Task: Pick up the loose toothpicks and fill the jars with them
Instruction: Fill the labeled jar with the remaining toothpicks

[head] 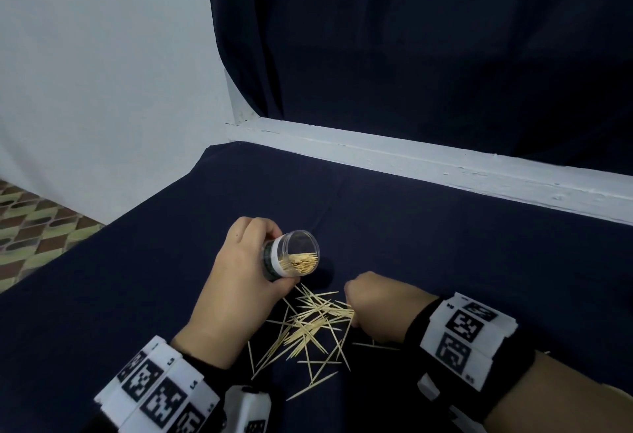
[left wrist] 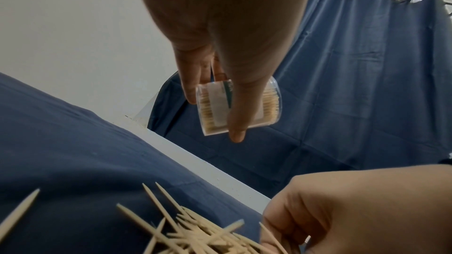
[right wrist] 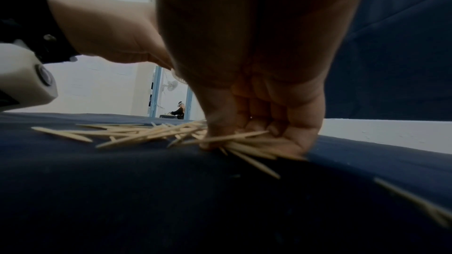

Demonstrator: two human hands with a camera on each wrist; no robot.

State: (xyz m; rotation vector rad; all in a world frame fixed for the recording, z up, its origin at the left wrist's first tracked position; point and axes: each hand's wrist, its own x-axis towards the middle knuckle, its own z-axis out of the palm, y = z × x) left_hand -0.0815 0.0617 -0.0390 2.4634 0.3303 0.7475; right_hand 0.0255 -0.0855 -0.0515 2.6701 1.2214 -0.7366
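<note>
A small clear plastic cylindrical jar (head: 297, 254), partly filled with pale wooden toothpicks, is held tilted above the dark navy cloth-covered table (head: 171, 261) by the left hand (head: 239, 275). Thumb and fingers are wrapped round its labelled lower body. The open mouth is turned toward the right hand (head: 376, 309).

The loose pale wooden toothpicks (head: 310, 330) lie crisscrossed in a heap on the cloth, just below the jar and between the two hands, with a few strays further out.

In the right wrist view the right hand is seen down on the heap's edge. Its fingers (right wrist: 257, 111) are curled and a small bundle is pinched against the thumb at cloth level.

Handling, as judged:
- Each pick is near weightless, stiff and thin, with pointed ends. Snapping under bending is likely.
- Single picks lying flat on soft cloth are hard to get under, so a gathered bunch is better taken.
- Hold is best taken mid-length, with the picks aligned parallel, so that the bundle enters the narrow mouth end first.
- Crossed picks may jam at the rim or spill.
- The smooth jar wall may slip, so the wrapped hold suits it.
</note>
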